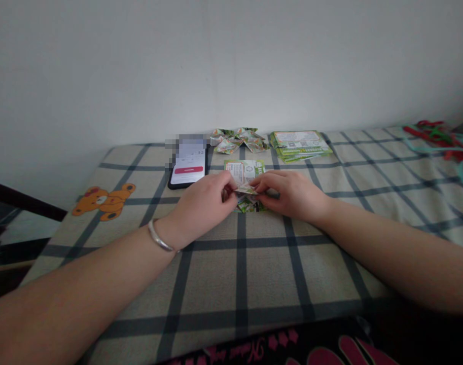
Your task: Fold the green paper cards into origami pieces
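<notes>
A printed green-and-white paper card (245,171) lies in front of me, its near edge bent up between my hands. My left hand (210,195) pinches that edge on the left, thumb against fingers. From the right, my right hand (288,192) pinches the same edge, fingers bent around it. Under the raised edge shows a darker green, crumpled-looking part (251,205), partly hidden by my fingers. Behind it sit several folded paper pieces (241,140) in the same print, and to their right a stack of flat printed cards (299,143).
A phone (188,165) with a lit screen lies left of the folded pieces. A flat orange bear cutout (104,201) is on the checked tablecloth (212,284). Red and light-green strips (444,142) lie at the far right. A white wall (231,66) borders the table's back.
</notes>
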### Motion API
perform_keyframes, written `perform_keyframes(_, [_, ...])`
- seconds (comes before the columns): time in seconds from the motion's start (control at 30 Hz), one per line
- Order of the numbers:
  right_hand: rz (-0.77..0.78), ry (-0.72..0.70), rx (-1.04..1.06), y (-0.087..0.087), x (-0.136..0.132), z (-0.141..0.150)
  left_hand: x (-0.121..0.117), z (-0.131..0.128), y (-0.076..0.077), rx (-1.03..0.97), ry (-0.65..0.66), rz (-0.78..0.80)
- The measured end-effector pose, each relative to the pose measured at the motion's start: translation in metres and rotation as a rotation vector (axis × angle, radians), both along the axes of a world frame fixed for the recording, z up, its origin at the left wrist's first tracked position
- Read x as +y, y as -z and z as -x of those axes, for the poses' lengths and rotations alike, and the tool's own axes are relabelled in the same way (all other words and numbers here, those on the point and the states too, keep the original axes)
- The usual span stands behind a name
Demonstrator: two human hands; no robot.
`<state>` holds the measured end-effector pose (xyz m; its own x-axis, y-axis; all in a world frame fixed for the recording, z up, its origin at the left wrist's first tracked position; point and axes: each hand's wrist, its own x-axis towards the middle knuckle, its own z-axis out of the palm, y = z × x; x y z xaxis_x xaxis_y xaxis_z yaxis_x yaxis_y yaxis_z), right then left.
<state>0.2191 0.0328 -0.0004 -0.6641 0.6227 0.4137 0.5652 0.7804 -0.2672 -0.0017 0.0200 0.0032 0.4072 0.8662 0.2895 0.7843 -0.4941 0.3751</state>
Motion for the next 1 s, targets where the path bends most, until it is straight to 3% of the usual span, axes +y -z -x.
perform_keyframes(0.13, [-0.008, -0.022, 0.019, 0.0, 0.002, -0.001, 0.001, 0.001, 0.001, -0.024, 0.039, 0.037])
perform_keyframes(0.27, [-0.054, -0.139, 0.011, -0.002, 0.004, -0.005, 0.003, 0.003, 0.001, 0.01, 0.072, 0.017])
perform_keyframes(0.6, [-0.102, -0.236, -0.138, -0.005, 0.008, -0.012, 0.002, 0.005, -0.003, 0.118, 0.136, -0.054])
perform_keyframes(1.0, [-0.152, -0.299, -0.316, -0.014, 0.005, -0.006, 0.0, 0.005, -0.006, 0.236, 0.111, -0.069])
